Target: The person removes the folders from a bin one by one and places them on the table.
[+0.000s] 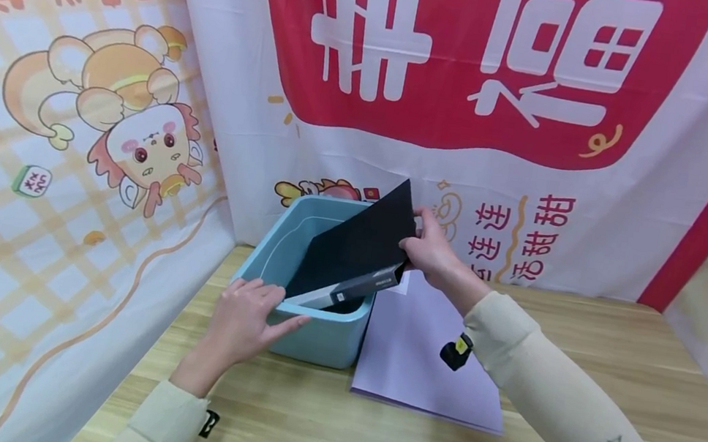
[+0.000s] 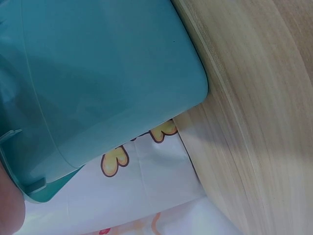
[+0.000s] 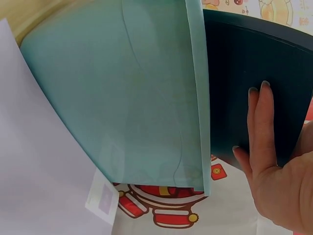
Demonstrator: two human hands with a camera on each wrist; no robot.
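A black folder (image 1: 361,240) with a labelled spine stands tilted, its lower left part inside a blue-green bin (image 1: 320,338). The right hand (image 1: 433,249) grips the folder's right edge above the bin's rim. In the right wrist view that hand (image 3: 274,161) has fingers laid along the dark cover (image 3: 239,73), beside the bin wall (image 3: 117,93). At the bin's near left corner the left hand (image 1: 245,318) holds the rim, thumb stretched toward the right. The left wrist view shows the bin's outer side (image 2: 112,68) and part of the left hand (image 2: 10,205).
A purple folder (image 1: 429,363) lies flat on the wooden table (image 1: 609,356), right beside the bin. Printed cloths hang behind (image 1: 445,125) and at the left (image 1: 63,215). A small black and yellow item (image 1: 457,352) is at the right sleeve.
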